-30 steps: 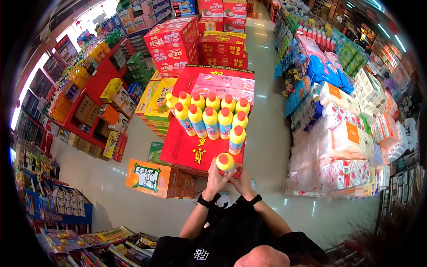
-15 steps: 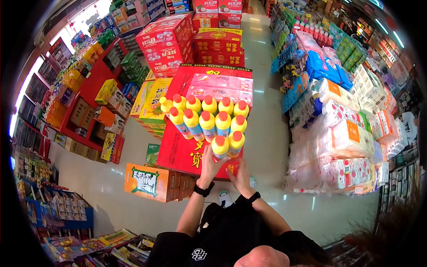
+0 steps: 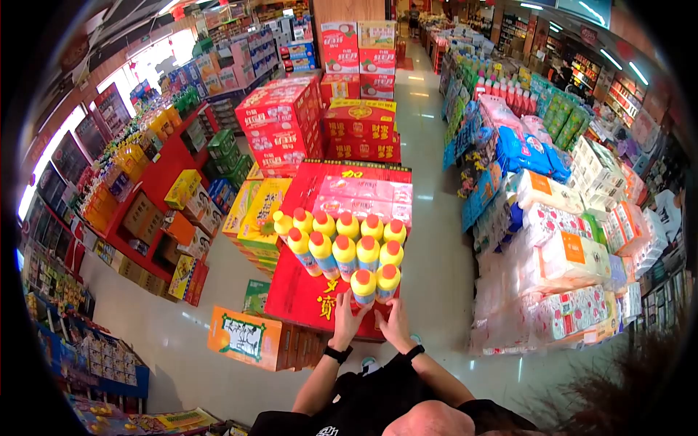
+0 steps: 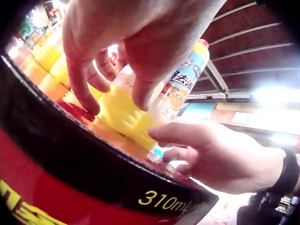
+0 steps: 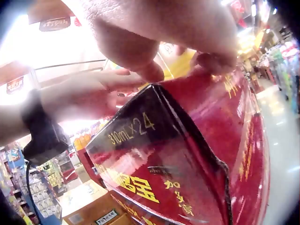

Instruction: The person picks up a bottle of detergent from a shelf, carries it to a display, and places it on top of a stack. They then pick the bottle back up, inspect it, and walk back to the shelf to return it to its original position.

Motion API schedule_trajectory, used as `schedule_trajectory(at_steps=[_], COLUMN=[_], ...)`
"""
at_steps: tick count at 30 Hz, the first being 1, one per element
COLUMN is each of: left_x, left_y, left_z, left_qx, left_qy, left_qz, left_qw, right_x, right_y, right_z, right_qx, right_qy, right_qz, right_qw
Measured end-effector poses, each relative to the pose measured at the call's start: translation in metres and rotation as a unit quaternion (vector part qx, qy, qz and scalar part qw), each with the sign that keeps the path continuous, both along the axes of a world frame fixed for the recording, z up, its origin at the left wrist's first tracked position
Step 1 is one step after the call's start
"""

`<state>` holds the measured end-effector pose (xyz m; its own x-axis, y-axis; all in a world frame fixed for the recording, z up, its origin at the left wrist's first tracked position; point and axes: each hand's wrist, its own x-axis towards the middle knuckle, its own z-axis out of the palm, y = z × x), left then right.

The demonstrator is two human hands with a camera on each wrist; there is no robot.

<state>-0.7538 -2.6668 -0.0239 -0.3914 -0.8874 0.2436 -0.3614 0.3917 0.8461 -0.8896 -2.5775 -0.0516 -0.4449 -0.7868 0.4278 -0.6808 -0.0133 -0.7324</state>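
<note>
Two hands meet at the near edge of the red carton (image 3: 298, 298): the left hand (image 3: 349, 321) curls its fingers (image 4: 79, 79) round the base of the front yellow bottle (image 3: 363, 285), upright on the carton beside a second bottle (image 3: 387, 280). The right hand (image 3: 396, 325) rests loose-fingered on the carton top just beside it

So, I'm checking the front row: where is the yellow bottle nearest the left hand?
Head view, centre: the yellow bottle stands on the red carton, front row's left place, beside a second bottle, just above the left hand.
</note>
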Motion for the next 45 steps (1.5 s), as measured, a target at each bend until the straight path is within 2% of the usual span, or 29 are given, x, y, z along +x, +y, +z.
schedule_trajectory(at_steps=[8,11,15,16,17,19,23,27,30,32,33,36,38,41,42,43,45], left_x=[-0.006,-0.010,-0.014,-0.015,-0.017,-0.019,-0.025,-0.022,-0.017,-0.019,-0.019,-0.026,-0.026,-0.022,-0.017,-0.014,-0.008], left_y=[-0.004,-0.002,-0.002,-0.004,-0.003,-0.003,0.000,0.003,-0.002,-0.006,-0.011,-0.005,-0.008,0.010,0.015,0.029,0.074], left_z=[-0.009,-0.012,-0.006,-0.017,-0.014,-0.019,-0.011,-0.019,-0.038,-0.037,-0.047,-0.038,-0.046,-0.043,-0.046,-0.046,-0.045], left_qx=[-0.046,-0.022,-0.020,-0.032,-0.003,-0.009,-0.015,-0.031,-0.036,-0.009,-0.034,-0.047,-0.071,-0.134,-0.123,-0.128,-0.262], left_qy=[0.004,-0.017,-0.031,-0.041,-0.014,-0.030,-0.033,-0.029,-0.023,-0.058,-0.033,-0.050,-0.035,0.005,0.032,0.024,-0.025], left_qz=[0.035,0.071,0.081,0.095,0.099,0.117,0.144,0.126,0.104,0.119,0.115,0.137,0.126,0.131,0.120,0.136,0.159], left_qw=[0.998,0.997,0.996,0.994,0.995,0.993,0.989,0.991,0.994,0.991,0.992,0.988,0.989,0.982,0.985,0.982,0.951], right_x=[-0.004,-0.006,-0.004,-0.005,-0.006,-0.005,-0.012,-0.018,-0.038,-0.054,-0.060,-0.058,-0.045,0.008,0.031,0.060,0.120], right_y=[0.003,0.004,0.009,0.007,0.006,0.007,0.016,0.051,0.104,0.157,0.189,0.300,0.379,0.504,0.545,0.583,0.641], right_z=[-0.002,-0.015,0.007,0.005,-0.005,-0.005,0.001,-0.002,-0.026,-0.056,-0.070,-0.115,-0.149,-0.198,-0.222,-0.241,-0.256], right_qx=[-0.020,0.014,0.038,-0.016,-0.008,-0.016,-0.040,-0.005,0.020,0.085,0.117,0.235,0.285,0.313,0.322,0.330,0.346], right_qy=[0.025,0.008,-0.024,-0.008,-0.029,-0.040,-0.007,-0.093,-0.103,-0.100,-0.100,-0.175,-0.191,-0.231,-0.246,-0.263,-0.343], right_qz=[0.013,0.013,0.021,0.029,0.039,0.049,0.079,0.058,0.007,-0.030,-0.052,-0.148,-0.221,-0.344,-0.380,-0.415,-0.496], right_qw=[0.999,1.000,0.999,0.999,0.999,0.998,0.996,0.994,0.994,0.991,0.987,0.945,0.913,0.855,0.831,0.806,0.719])
